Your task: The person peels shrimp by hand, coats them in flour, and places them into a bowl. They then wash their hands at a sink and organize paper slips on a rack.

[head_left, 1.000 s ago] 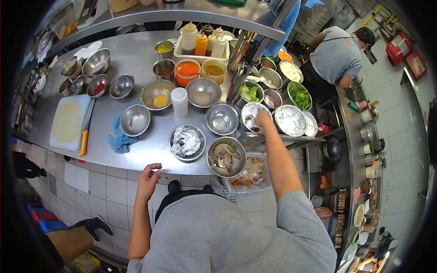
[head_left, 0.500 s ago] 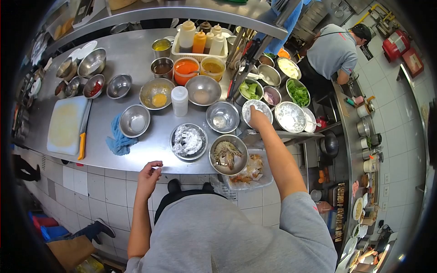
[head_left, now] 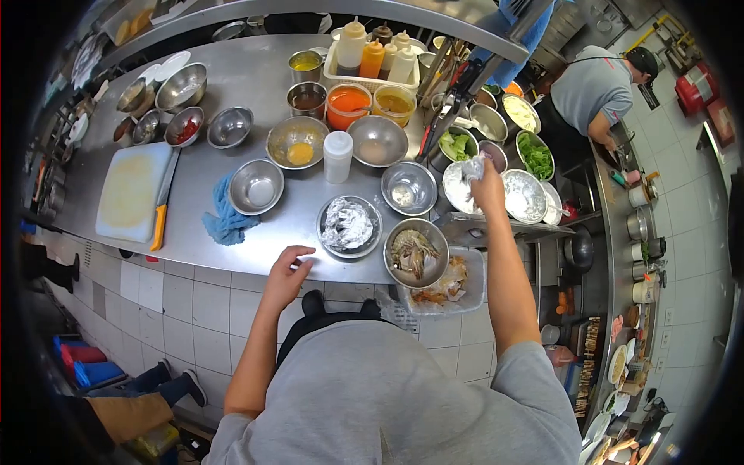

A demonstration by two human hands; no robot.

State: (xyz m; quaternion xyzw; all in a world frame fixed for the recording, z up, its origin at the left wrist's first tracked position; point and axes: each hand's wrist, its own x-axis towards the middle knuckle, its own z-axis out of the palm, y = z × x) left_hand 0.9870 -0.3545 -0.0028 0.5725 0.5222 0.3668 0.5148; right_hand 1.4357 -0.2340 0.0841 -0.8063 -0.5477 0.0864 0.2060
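My right hand [head_left: 488, 191] reaches over a round tub of white powder [head_left: 459, 190] at the right end of the table. Its fingers are closed on a crumpled, whitish see-through piece that looks like plastic film [head_left: 472, 167]. My left hand [head_left: 287, 273] hovers by the table's front edge, fingers apart and holding nothing. Nearest to it is a steel bowl [head_left: 326, 244] with a white-coated lump [head_left: 347, 223] inside. Right of that, a steel bowl of shrimp [head_left: 414, 258] sits at the table corner. Another steel bowl [head_left: 408, 180] behind has a little white stuff at its bottom.
A clear bin of shells [head_left: 443, 296] is below the corner. A white squeeze bottle [head_left: 337, 158], sauce tubs [head_left: 348, 105] and several steel bowls stand behind. At left are a cutting board [head_left: 133, 190], an orange-handled knife [head_left: 159, 226] and a blue cloth [head_left: 229, 218]. A co-worker [head_left: 593, 89] bends at right.
My right hand has risen from the white powder, and whitish film now shows in its fingers. My left hand has moved up and right, closer to the table. The whole view has shifted.
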